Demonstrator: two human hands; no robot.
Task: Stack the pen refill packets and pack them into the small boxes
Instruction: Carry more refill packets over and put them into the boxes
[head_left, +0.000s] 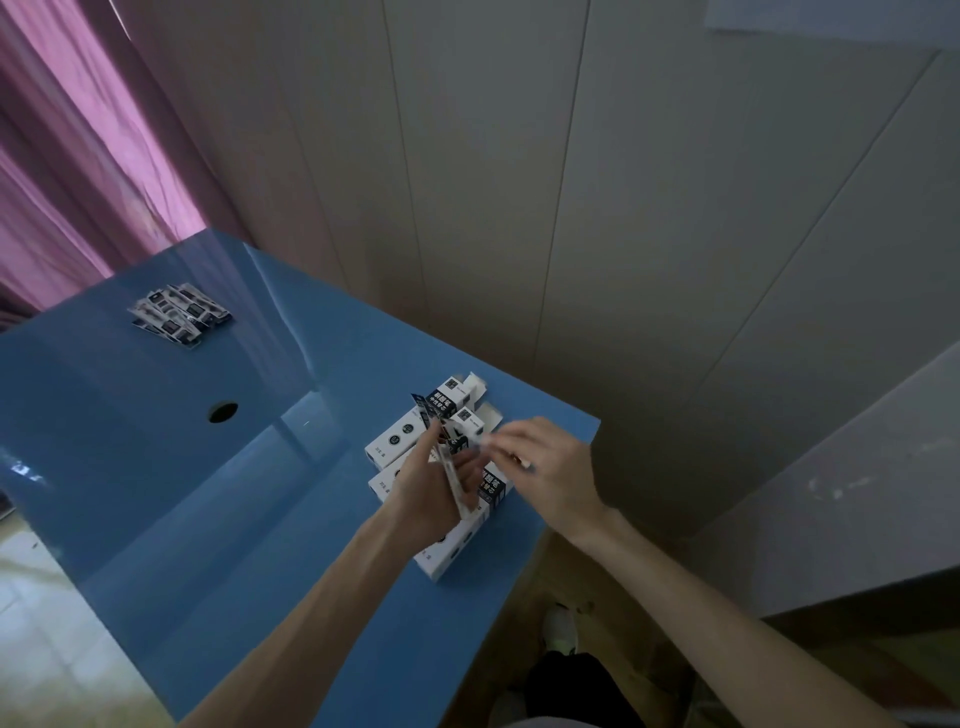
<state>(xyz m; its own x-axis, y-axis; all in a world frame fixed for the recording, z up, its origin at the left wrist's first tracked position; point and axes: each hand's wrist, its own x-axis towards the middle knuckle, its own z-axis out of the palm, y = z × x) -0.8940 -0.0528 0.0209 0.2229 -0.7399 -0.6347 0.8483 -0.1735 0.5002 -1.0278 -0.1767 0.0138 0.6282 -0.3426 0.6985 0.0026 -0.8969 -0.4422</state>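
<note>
Left hand (423, 499) gripping slim glossy refill packets (448, 470), white cardboard boxes (395, 439) beneath

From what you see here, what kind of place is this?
Probably a plain room in a home used for hand packing, not a factory: a glossy blue table against a panelled wall, a pink curtain, and small boxes under the hands.

White small boxes (400, 441) are clustered near the table's right edge; loose refill packets (179, 314) are piled toward its far left corner.
</note>
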